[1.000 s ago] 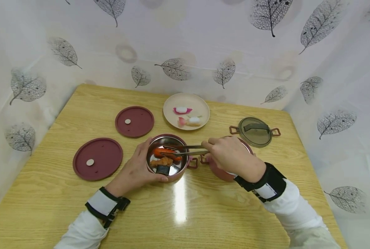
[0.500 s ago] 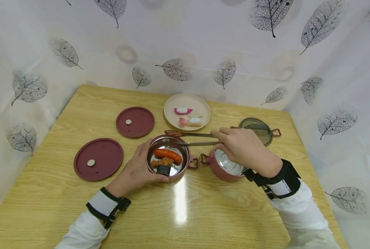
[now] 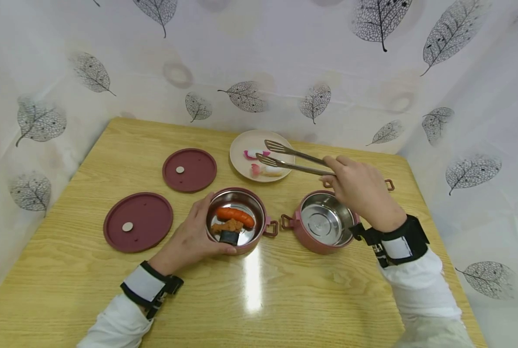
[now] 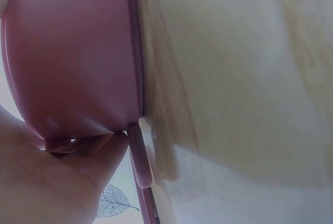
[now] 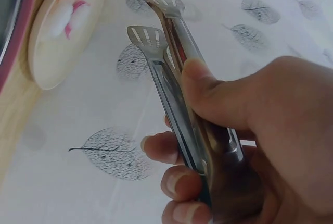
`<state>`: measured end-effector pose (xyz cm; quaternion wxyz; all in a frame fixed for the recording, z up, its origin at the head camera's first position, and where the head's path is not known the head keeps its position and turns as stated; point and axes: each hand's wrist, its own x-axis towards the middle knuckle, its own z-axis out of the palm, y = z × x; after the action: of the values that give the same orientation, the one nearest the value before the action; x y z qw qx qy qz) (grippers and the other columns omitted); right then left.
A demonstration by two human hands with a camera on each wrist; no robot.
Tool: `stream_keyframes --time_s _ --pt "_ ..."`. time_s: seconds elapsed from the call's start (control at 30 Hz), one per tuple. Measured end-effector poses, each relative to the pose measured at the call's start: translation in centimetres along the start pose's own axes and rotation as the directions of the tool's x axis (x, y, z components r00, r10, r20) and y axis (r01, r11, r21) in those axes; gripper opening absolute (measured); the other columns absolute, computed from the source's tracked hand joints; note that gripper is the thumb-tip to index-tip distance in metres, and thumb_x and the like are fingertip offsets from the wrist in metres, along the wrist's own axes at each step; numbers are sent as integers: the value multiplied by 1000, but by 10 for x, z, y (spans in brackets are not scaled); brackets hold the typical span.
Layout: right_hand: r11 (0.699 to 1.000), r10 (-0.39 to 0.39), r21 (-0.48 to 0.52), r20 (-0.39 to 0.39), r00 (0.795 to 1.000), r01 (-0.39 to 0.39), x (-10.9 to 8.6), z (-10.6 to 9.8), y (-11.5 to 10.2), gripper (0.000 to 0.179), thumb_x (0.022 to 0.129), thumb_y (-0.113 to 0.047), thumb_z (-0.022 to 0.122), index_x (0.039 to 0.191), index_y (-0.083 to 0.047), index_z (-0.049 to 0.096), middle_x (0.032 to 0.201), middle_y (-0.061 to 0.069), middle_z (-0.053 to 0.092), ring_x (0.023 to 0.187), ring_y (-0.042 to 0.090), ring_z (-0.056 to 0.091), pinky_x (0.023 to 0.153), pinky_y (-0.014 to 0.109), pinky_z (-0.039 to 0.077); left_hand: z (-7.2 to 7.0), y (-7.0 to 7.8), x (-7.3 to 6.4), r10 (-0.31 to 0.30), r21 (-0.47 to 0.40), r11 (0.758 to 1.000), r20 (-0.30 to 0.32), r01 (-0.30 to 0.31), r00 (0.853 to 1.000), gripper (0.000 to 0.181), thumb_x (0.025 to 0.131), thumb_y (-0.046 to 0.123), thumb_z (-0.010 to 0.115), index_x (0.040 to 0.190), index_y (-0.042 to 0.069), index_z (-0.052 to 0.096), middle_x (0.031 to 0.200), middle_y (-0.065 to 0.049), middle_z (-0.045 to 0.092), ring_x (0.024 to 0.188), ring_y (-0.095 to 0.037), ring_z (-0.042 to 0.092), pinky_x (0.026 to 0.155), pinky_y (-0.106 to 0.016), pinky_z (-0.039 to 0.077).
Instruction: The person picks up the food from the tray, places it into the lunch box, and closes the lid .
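My left hand (image 3: 185, 241) grips the left red pot (image 3: 249, 249), thumb on the near side, fingers round the far side. Inside that pot lie an orange-red sausage (image 3: 236, 215), a brown fried piece (image 3: 226, 225) and a dark-wrapped roll (image 3: 229, 237). My right hand (image 3: 363, 191) holds metal tongs (image 3: 307, 169) with slotted tips spread apart. They hover over the beige plate (image 3: 240, 141), nothing between their tips. On the plate are a pink-and-white sushi piece (image 3: 249, 154) and a shrimp sushi (image 3: 273, 171), both partly hidden by the tongs in the head view.
To the right, a second pot (image 3: 315, 244) stands with only its bare steel inside showing. Two dark red lids (image 3: 150, 215) lie at the left, each with a pale round knob. A further handle (image 3: 389, 184) shows behind my right hand. Leaf-patterned cloth (image 3: 259, 58) surrounds the table.
The tongs have come up out of the left pot and moved back and right over the plate, leaving the sausage behind. The left hand has stayed on its pot.
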<state>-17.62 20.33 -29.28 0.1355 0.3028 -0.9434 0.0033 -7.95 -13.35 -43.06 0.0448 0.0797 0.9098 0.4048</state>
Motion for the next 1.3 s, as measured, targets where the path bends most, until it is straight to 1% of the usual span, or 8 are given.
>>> stream_keyframes --time_s 0.2,0.33,0.43,0.7,0.9,1.07,1.17,1.3 --pt "999 33 -33 46 998 -32 1 16 9 21 88 -24 65 99 -8 57 67 4 45 47 18 39 41 28 26 -1 0 0 -2 5 1000 8 2 1000 134 50 72 76 152 28 1 151 -12 21 129 -30 39 98 -53 41" --pt "998 49 -43 97 994 -45 2 27 13 23 89 -24 64 104 -8 60 69 6 47 50 20 44 41 30 31 -1 0 1 -4 8 1000 14 4 1000 133 50 73 76 150 35 -3 152 -12 20 131 -30 38 100 -53 40" --pt "998 44 -50 110 993 -38 2 35 14 25 90 -23 63 108 -7 61 71 8 51 51 22 48 41 32 34 -2 0 1 -4 6 1000 13 4 1000 131 50 73 75 149 38 -4 152 -12 20 131 -29 38 100 -53 40" --pt "997 14 -78 44 999 -11 3 51 12 19 88 -22 65 97 -5 60 67 7 50 50 23 48 40 33 33 -3 1 1 6 8 1000 4 -6 1000 130 51 73 75 151 33 2 151 -11 22 127 -28 42 96 -51 43" --pt "997 22 -68 23 999 -20 4 54 10 16 88 -21 66 91 -6 60 64 7 50 49 23 49 39 33 33 -2 1 0 7 -2 1000 -1 -7 1000 130 51 71 77 151 31 4 150 -11 23 125 -27 42 96 -51 43" --pt "998 30 -62 21 999 -29 2 54 9 9 91 -14 60 93 -6 60 63 7 50 48 24 47 38 32 30 -2 0 0 7 -7 1000 -2 -7 1000 130 51 71 77 152 28 6 149 -11 23 126 -26 42 96 -51 43" --pt "997 34 -66 27 999 -32 1 53 9 7 91 -8 56 96 -5 61 63 7 49 47 23 45 38 30 28 -1 0 0 1 -7 1000 4 -1 1000 130 51 72 76 151 30 5 150 -11 22 126 -27 42 96 -51 43" --pt "997 36 -65 34 999 -34 0 53 9 9 90 -5 55 97 -6 61 63 7 49 48 23 45 38 30 29 -1 0 0 -5 -5 1000 11 5 1000 130 51 74 74 151 34 1 151 -11 21 128 -28 41 97 -52 42"
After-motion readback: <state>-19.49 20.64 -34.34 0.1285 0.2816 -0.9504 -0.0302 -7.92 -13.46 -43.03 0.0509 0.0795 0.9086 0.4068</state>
